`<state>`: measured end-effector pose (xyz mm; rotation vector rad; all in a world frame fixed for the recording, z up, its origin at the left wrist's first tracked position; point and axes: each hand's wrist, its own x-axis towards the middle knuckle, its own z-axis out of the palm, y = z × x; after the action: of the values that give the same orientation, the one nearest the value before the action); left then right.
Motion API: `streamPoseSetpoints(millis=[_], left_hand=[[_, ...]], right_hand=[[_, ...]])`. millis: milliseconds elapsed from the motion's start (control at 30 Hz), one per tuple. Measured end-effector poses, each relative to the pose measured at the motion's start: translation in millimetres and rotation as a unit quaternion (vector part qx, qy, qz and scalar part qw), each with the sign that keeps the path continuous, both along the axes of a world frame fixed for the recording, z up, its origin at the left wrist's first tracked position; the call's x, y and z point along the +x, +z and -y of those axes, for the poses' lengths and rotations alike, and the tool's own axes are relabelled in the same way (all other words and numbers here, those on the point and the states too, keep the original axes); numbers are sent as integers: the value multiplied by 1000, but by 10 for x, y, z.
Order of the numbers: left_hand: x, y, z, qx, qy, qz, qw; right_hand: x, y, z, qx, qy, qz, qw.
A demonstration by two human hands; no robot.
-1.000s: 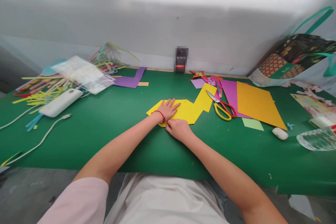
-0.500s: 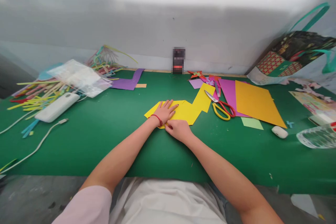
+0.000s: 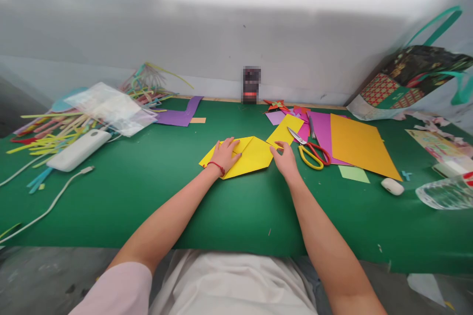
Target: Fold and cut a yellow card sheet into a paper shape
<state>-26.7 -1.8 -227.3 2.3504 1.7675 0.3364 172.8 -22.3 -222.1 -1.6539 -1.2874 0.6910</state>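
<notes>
A yellow paper sheet [image 3: 254,156] lies on the green table mat [image 3: 148,192] in front of me, with a fold line rising across it. My left hand [image 3: 226,153] rests flat on the paper's left part, fingers spread; a red cord circles its wrist. My right hand [image 3: 284,157] touches the paper's right corner, with its fingers bent down on the edge. A second yellow piece [image 3: 284,129] lies just beyond it.
Scissors with yellow and red handles [image 3: 312,152] lie right of my right hand, by orange [image 3: 360,145] and magenta sheets. A white power bank [image 3: 77,150] with cables, a plastic bag and coloured paper strips are at left. A bottle [image 3: 443,192] and a patterned bag [image 3: 410,78] sit at right.
My right hand has moved from beside my left wrist to the paper's right corner. The yellow sheet now shows a raised fold and a changed outline.
</notes>
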Motion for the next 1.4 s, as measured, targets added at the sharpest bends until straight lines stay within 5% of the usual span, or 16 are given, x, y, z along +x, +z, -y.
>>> streamPoseSetpoints(millis=[167, 400, 633, 833, 1000, 1167, 1400], left_hand=[[6, -28, -8, 1, 15, 6, 1000], [-54, 20, -27, 17, 49, 51, 997], [-151, 103, -29, 28, 64, 43, 997], [-246, 99, -94, -42, 53, 132, 989], [-396, 146, -142, -186, 32, 362, 913], [-443, 182, -43, -326, 8, 477, 816], [-238, 168, 156, -275, 57, 547, 789]], right_hand=[[25, -36, -47, -33, -30, -193, 980], [44, 75, -62, -68, -49, -436, 896], [-122, -12, 9, -154, 146, -416, 884], [-93, -75, -15, -118, 132, -363, 915], [35, 3, -62, -41, 112, -360, 925], [32, 75, -60, -26, 70, -358, 931], [-52, 131, 36, -66, 155, -381, 909]])
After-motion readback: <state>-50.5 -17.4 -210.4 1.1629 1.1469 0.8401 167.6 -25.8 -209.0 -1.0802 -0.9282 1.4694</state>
